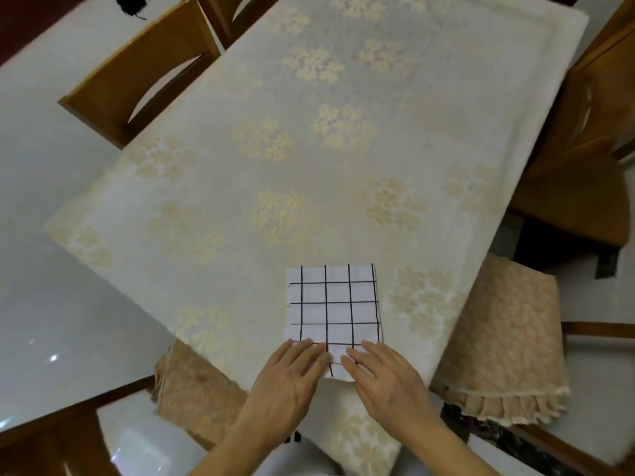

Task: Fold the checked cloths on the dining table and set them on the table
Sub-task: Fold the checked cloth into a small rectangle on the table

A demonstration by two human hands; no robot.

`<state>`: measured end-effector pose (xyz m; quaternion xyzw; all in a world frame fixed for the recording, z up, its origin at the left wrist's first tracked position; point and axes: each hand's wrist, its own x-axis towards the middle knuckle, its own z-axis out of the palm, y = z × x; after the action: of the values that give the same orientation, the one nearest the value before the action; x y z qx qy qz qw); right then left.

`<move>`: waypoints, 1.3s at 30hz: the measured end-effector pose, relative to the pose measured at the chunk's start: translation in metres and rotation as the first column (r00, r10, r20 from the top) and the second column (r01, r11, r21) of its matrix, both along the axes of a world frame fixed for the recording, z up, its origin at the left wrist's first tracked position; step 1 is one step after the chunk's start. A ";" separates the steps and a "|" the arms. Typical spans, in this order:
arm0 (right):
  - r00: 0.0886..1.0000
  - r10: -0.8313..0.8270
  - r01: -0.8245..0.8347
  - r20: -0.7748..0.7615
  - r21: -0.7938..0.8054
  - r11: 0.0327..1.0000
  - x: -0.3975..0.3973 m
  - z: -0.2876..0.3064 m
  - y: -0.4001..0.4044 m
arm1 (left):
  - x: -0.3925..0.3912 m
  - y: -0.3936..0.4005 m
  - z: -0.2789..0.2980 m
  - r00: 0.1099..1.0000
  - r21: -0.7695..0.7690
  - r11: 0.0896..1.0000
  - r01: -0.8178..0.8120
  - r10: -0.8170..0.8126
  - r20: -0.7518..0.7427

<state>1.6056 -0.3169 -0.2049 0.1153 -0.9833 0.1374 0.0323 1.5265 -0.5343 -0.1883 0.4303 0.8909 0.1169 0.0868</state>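
Both hands sit nearest the camera, flat on the near end of the checked cloth (332, 310): left hand (287, 376) and right hand (385, 377), fingers straight and spread, pressing down rather than gripping anything. That cloth is already a folded rectangle, white with a thin black grid, lying on the dining table (309, 149) right at the near edge, its far end pointing up the table.

What could go wrong imo: it's parked really close to the edge, so if the hands drag back toward the body while smoothing, the near end could slide off and the fold would open up. The cream floral tablecloth (343, 125) underneath looks slippery-ish too, so pushing hard might bunch it and skew the layers. Left edge of the fold already looks a bit uneven.

Padded chair (498, 338) sits just right, wooden chair (137, 73) far left.

Brands or writing: none I can read anywhere
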 end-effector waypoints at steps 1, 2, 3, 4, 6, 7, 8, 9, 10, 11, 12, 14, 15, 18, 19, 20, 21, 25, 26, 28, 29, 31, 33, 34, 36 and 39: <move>1.000 -0.001 0.001 0.009 -0.007 1.000 0.004 0.001 0.000 | 0.006 -0.002 0.001 1.000 -0.009 1.000 0.009 -0.009 0.013; 1.000 -0.005 0.006 0.016 -0.017 1.000 0.007 0.003 -0.001 | 0.010 -0.003 0.002 1.000 -0.014 1.000 0.019 -0.019 0.020; 1.000 -0.011 0.012 0.017 -0.028 1.000 0.007 0.005 -0.001 | 0.012 -0.003 0.003 0.999 -0.014 1.000 0.027 -0.027 0.020; 1.000 -0.017 0.018 0.015 -0.038 0.999 0.006 0.007 0.000 | 0.011 -0.002 0.005 1.000 -0.012 1.000 0.025 -0.025 0.016; 0.999 -0.037 0.037 -0.003 -0.050 0.998 -0.001 0.013 0.001 | 0.003 0.004 0.009 1.000 0.000 1.000 -0.014 0.014 -0.007; 0.999 -0.050 0.049 -0.017 -0.051 0.997 -0.008 0.017 0.002 | -0.005 0.007 0.011 0.999 0.009 0.999 -0.041 0.041 -0.022; 0.997 -0.062 0.061 -0.035 -0.044 0.997 -0.016 0.020 0.003 | -0.013 0.011 0.014 0.997 0.019 0.998 -0.067 0.068 -0.037; 0.996 -0.074 0.072 -0.054 -0.033 0.997 -0.025 0.023 0.005 | -0.023 0.015 0.016 0.995 0.028 0.996 -0.085 0.087 -0.049; 0.994 -0.087 0.086 -0.069 -0.022 0.996 -0.036 0.025 0.007 | -0.035 0.020 0.018 0.993 0.035 0.995 -0.097 0.099 -0.061; 0.992 -0.102 0.101 -0.079 -0.016 0.995 -0.047 0.026 0.009 | -0.046 0.024 0.020 0.991 0.039 0.994 -0.106 0.108 -0.074; 0.989 -0.115 0.115 -0.089 -0.009 0.993 -0.059 0.028 0.011 | -0.057 0.029 0.022 0.989 0.042 0.992 -0.116 0.119 -0.085; 0.986 -0.128 0.131 -0.109 0.023 0.991 -0.084 0.031 0.017 | -0.078 0.037 0.023 0.985 0.043 0.991 -0.130 0.133 -0.106; 0.986 -0.127 0.133 -0.113 0.046 0.990 -0.096 0.032 0.020 | -0.088 0.041 0.023 0.984 0.038 0.990 -0.133 0.136 -0.111; 0.986 -0.128 0.138 -0.108 0.093 0.986 -0.130 0.033 0.029 | -0.112 0.049 0.019 0.986 0.007 0.991 -0.134 0.134 -0.102; 0.986 -0.133 0.144 -0.101 0.106 0.984 -0.140 0.031 0.033 | -0.120 0.051 0.016 0.987 -0.007 0.991 -0.132 0.131 -0.097; 0.987 -0.137 0.147 -0.090 0.121 0.982 -0.148 0.028 0.036 | -0.126 0.053 0.013 0.987 -0.019 0.991 -0.133 0.131 -0.094; 0.987 -0.140 0.150 -0.076 0.134 0.980 -0.156 0.024 0.038 | -0.132 0.054 0.009 0.987 -0.026 0.990 -0.137 0.134 -0.092; 0.984 -0.178 0.178 -0.014 0.125 0.976 -0.179 0.003 0.043 | -0.144 0.058 -0.010 0.980 -0.032 0.983 -0.184 0.180 -0.082; 0.982 -0.187 0.185 -0.002 0.124 0.975 -0.181 -0.002 0.043 | -0.145 0.059 -0.015 0.975 -0.032 0.977 -0.209 0.206 -0.083; 0.977 -0.211 0.209 0.012 0.109 0.972 -0.183 -0.009 0.042 | -0.143 0.061 -0.020 0.963 -0.032 0.965 -0.260 0.256 -0.087; 0.974 -0.225 0.223 0.013 0.094 0.970 -0.183 -0.014 0.042 | -0.140 0.061 -0.021 0.959 -0.027 0.962 -0.272 0.268 -0.091; 0.966 -0.257 0.257 -0.006 0.066 0.964 -0.182 -0.024 0.042 | -0.128 0.062 -0.022 0.964 -0.010 0.968 -0.250 0.248 -0.097; 0.955 -0.296 0.297 -0.008 0.040 0.954 -0.179 -0.029 0.040 | -0.111 0.062 -0.023 0.977 -0.010 0.981 -0.194 0.193 -0.093; 0.948 -0.318 0.318 -0.009 0.018 0.948 -0.175 -0.027 0.039 | -0.105 0.061 -0.025 0.982 -0.023 0.985 -0.173 0.171 -0.084; 0.934 -0.355 0.352 -0.049 -0.061 0.934 -0.164 -0.020 0.036 | -0.097 0.058 -0.031 0.984 -0.045 0.984 -0.173 0.170 -0.058; 0.955 -0.292 0.288 -0.056 -0.070 0.955 -0.132 -0.017 0.030 | -0.091 0.057 -0.040 0.977 -0.073 0.974 -0.215 0.215 -0.015</move>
<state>1.4734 -0.2872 -0.2221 -0.0268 -0.9833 0.1574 0.0877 1.4355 -0.4775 -0.2285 0.3283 0.9362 0.0911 0.0865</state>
